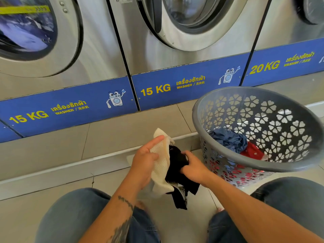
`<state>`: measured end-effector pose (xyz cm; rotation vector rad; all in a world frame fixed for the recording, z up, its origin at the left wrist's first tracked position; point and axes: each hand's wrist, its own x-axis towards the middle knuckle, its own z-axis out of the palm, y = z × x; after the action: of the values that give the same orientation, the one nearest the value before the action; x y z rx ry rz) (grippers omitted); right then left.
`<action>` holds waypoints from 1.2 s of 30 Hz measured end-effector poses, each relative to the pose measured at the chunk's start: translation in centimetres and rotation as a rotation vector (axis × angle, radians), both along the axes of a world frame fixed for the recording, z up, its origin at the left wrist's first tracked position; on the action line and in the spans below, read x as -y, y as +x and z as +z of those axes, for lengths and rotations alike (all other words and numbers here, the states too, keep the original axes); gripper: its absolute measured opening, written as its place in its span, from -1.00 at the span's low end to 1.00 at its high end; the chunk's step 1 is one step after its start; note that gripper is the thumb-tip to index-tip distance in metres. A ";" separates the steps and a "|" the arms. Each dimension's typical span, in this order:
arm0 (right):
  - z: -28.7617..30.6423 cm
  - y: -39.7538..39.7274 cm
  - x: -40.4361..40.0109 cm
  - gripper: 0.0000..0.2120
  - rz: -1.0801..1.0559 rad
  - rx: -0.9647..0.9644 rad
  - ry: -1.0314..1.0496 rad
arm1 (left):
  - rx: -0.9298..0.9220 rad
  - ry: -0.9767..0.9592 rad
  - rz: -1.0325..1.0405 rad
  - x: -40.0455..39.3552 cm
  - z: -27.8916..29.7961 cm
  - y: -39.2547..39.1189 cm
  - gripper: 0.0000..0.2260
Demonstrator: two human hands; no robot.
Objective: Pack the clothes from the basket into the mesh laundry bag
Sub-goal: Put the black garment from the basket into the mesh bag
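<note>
Left hand [144,159] pinching cream mesh laundry bag [162,165], forefinger straight along its rim. Right hand [193,166] curled round black garment [177,168], touching bag's mouth. Beyond right fingers: grey basket [226,151], blue cloth [229,139], red cloth [252,151] inside.

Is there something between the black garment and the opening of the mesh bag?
Nothing visible blocks it. The left hand holds the mesh laundry bag up by its edge, and the right hand grips the black garment right against the bag. Part of the garment hangs below the bag.
</note>
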<state>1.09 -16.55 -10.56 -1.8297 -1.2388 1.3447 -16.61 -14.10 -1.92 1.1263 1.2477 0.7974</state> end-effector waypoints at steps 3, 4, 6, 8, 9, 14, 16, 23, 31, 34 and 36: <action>0.9 -1.1 -0.5 -0.70 -0.086 0.008 0.110 | -0.094 0.031 -0.043 0.8 -0.3 0.2 -0.37; 1.1 -1.5 -0.6 -0.70 -0.106 -0.015 0.155 | -0.129 0.041 -0.061 1.1 -0.4 0.3 -0.36; 1.7 -2.0 -0.5 -0.65 -0.075 -0.035 0.283 | -0.166 0.066 -0.080 1.6 -0.4 0.5 -0.36; 1.8 -2.1 -0.2 -0.56 0.073 0.050 0.405 | -0.123 0.078 -0.077 1.7 0.1 0.6 -0.38; 1.4 -2.0 -0.1 -0.57 0.167 0.119 0.427 | -0.079 0.080 -0.072 1.8 0.5 0.6 -0.39; -0.1 -1.1 0.4 -0.63 0.417 0.365 0.216 | -0.004 0.147 -0.083 2.0 1.1 0.4 -0.39; 0.5 -0.7 0.3 -0.59 0.450 0.418 0.207 | -0.035 0.158 -0.058 2.0 0.9 0.0 -0.39; 2.0 1.1 0.7 -0.55 0.447 0.698 0.251 | 0.001 0.114 0.040 1.4 0.4 -0.3 -0.39; 0.3 0.8 1.6 -0.33 0.314 0.616 -0.085 | 0.031 0.074 0.128 1.1 0.8 -0.7 -0.39; -0.8 0.7 2.2 -0.48 0.276 0.474 -0.067 | 0.006 0.094 0.070 1.7 0.9 -0.4 -0.39; -1.1 0.4 2.1 -0.60 0.249 0.492 -0.008 | -0.021 0.103 0.041 1.9 0.7 -0.3 -0.39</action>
<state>1.46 -18.66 -11.69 -2.1458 -1.7613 1.0457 -16.94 -16.03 -1.19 1.1978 1.2628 0.8910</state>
